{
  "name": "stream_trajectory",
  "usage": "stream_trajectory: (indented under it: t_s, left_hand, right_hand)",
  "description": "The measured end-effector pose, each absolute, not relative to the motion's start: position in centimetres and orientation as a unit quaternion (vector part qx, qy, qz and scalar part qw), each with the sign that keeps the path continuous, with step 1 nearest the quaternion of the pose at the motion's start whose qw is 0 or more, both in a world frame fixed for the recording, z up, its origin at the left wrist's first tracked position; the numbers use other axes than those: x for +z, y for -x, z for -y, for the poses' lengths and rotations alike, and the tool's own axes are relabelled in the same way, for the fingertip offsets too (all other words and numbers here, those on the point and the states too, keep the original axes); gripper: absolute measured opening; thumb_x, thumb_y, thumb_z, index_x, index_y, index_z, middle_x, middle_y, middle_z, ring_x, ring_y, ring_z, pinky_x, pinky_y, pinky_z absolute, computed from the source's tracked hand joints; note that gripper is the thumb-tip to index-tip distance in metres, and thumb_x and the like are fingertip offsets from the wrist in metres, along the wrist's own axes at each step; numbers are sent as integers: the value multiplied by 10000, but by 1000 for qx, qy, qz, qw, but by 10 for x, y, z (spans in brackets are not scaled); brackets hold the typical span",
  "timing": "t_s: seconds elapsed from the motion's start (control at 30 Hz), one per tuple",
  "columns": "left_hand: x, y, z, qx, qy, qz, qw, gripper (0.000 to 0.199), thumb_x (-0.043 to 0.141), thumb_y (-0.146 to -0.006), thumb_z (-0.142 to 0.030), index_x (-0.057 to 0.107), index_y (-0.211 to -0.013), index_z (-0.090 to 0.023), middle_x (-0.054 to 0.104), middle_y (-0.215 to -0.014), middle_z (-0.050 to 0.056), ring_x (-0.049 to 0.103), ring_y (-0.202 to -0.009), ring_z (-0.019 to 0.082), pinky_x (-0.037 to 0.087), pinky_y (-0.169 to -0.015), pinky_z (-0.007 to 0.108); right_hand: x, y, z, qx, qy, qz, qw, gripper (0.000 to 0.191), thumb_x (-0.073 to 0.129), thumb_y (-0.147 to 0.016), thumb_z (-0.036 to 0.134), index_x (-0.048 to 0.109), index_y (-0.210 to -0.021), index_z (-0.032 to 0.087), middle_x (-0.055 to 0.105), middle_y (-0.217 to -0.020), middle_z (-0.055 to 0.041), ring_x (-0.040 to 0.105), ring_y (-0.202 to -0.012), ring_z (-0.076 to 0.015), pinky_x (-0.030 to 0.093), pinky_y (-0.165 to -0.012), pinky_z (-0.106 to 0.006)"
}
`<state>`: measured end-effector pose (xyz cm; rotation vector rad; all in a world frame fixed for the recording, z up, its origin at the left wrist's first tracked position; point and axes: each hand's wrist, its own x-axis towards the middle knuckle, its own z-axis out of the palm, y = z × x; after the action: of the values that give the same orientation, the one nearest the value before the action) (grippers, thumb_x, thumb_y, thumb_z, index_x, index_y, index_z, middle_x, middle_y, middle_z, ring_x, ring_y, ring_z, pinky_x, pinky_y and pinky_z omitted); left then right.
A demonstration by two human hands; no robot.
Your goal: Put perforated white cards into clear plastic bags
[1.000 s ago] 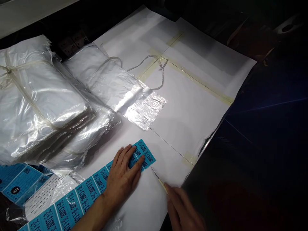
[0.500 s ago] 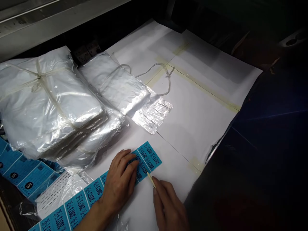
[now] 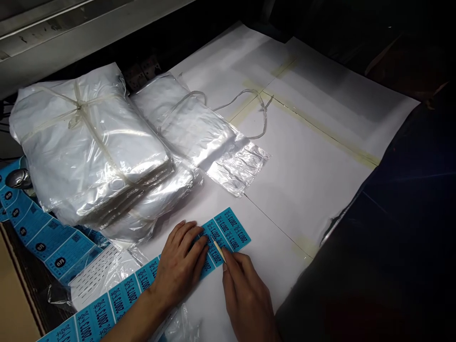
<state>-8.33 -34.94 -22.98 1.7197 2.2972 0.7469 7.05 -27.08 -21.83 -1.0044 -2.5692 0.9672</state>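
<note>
A long strip of blue labels (image 3: 231,229) with dark print lies across the white paper-covered table (image 3: 302,171), running from the lower left to the middle. My left hand (image 3: 180,268) lies flat on the strip, fingers spread, pressing it down near its far end. My right hand (image 3: 245,297) pinches a thin pale stick (image 3: 218,248) whose tip rests on the strip right beside my left fingertips.
Two tied bundles of clear plastic bags (image 3: 89,142) (image 3: 192,128) lie at the left and centre. More blue label sheets (image 3: 42,237) and a perforated white sheet (image 3: 96,273) sit at the lower left. The table's right edge drops into dark space (image 3: 392,237).
My right hand has moved left and forward, bringing the stick's tip from the bare paper onto the label strip. My left hand stays pressed on the strip. The camera view has shifted.
</note>
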Motion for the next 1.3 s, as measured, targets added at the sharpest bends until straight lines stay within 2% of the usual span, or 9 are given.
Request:
stream_trajectory:
  t_s: [0.2,0.33,0.67,0.93,1.3]
  left_hand:
    - [-235,85,351,256,-577,-771,82,301,613,-813,-100,578,-1107,-155,621,-1138,92,472,-1177,254,383,-1048,514]
    - [-236,84,353,264,-576,-770,75,345,629,-802,-102,573,-1140,-149,625,-1137,96,474,-1178,257,383,-1050,517]
    - [-236,85,352,272,-575,-768,72,314,639,-793,-98,599,-1101,-142,629,-1118,99,478,-1175,257,383,-1049,513]
    - [-235,86,351,264,-577,-769,77,300,625,-805,-107,601,-1102,-147,643,-1089,86,475,-1176,259,382,-1047,510]
    - [-234,85,351,264,-577,-769,76,292,621,-812,-121,601,-1103,-143,645,-1088,84,470,-1181,260,373,-1054,509]
  right_hand:
    - [-220,-67,274,311,346,879,100,360,416,-927,188,553,-1258,160,628,-944,-94,647,-794,-154,568,-637,-230]
    - [-221,-66,274,306,350,880,98,357,407,-931,200,559,-1253,168,631,-948,-93,651,-806,-156,570,-629,-226]
    - [-225,-67,276,278,340,891,115,343,427,-921,180,576,-1225,131,634,-971,-123,657,-851,-182,577,-651,-247]
    - [-220,-66,275,252,345,899,96,344,397,-932,191,583,-1216,139,645,-974,-124,670,-835,-194,569,-604,-250]
    - [-218,-77,278,268,338,898,84,366,412,-934,198,532,-1279,174,629,-967,-100,648,-784,-165,544,-551,-239]
